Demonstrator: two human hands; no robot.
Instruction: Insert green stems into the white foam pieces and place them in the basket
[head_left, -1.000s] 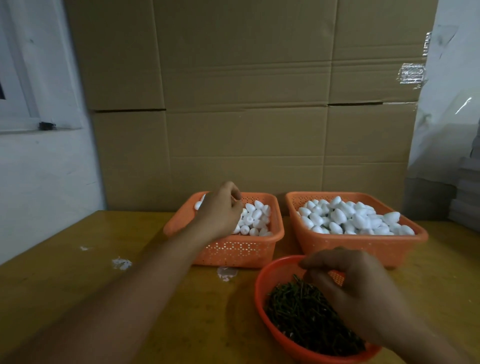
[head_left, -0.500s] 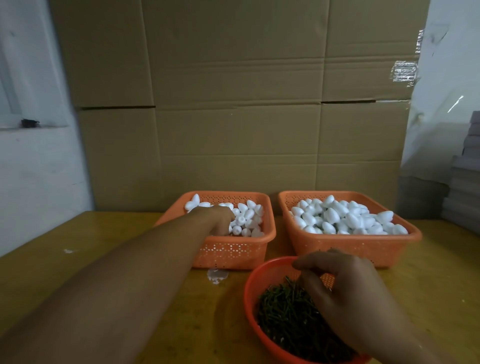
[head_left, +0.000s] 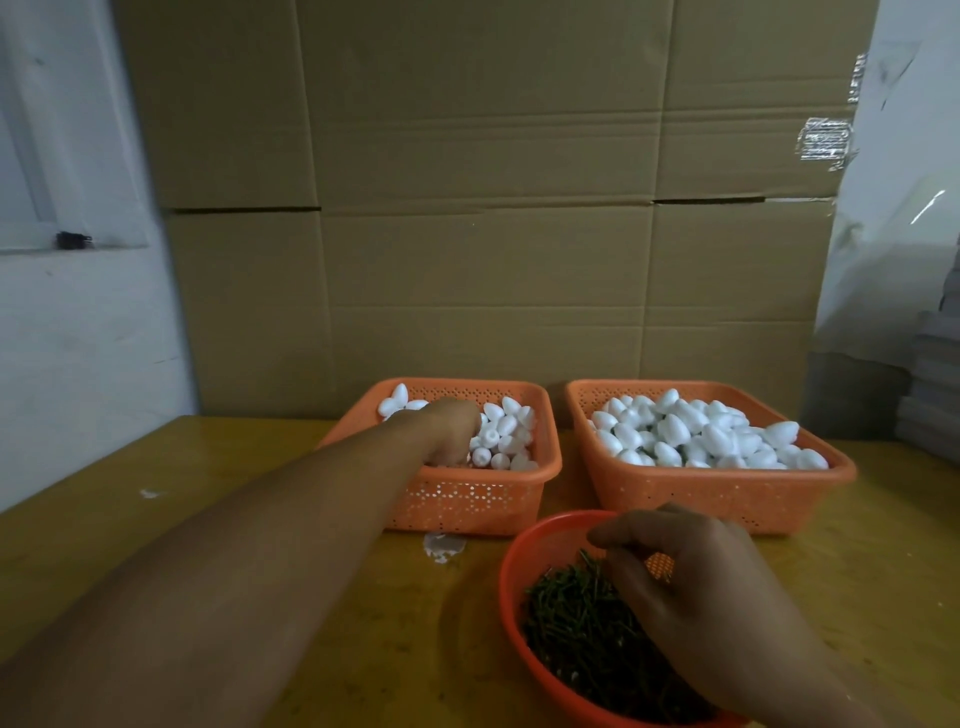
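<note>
Two orange baskets stand side by side at the back of the table. The left basket (head_left: 467, 499) holds a thinner layer of white foam pieces (head_left: 506, 431); the right basket (head_left: 701, 493) is heaped with more foam pieces (head_left: 691, 431). My left hand (head_left: 449, 431) reaches down into the left basket, its fingertips buried among the pieces and hidden. Nearer to me, a round orange bowl (head_left: 511, 587) holds a pile of green stems (head_left: 571, 623). My right hand (head_left: 701, 597) hovers over the bowl, thumb and curled fingers pinching at the stems.
A wall of cardboard boxes (head_left: 493, 208) rises right behind the baskets. The yellow wooden table (head_left: 208, 467) carries a few white scraps (head_left: 441, 545) in front of the left basket. A grey stack (head_left: 935, 389) sits at the far right edge.
My left hand has dropped from above the left basket down into its foam pieces. My right hand stays over the stem bowl, with only a slight shift.
</note>
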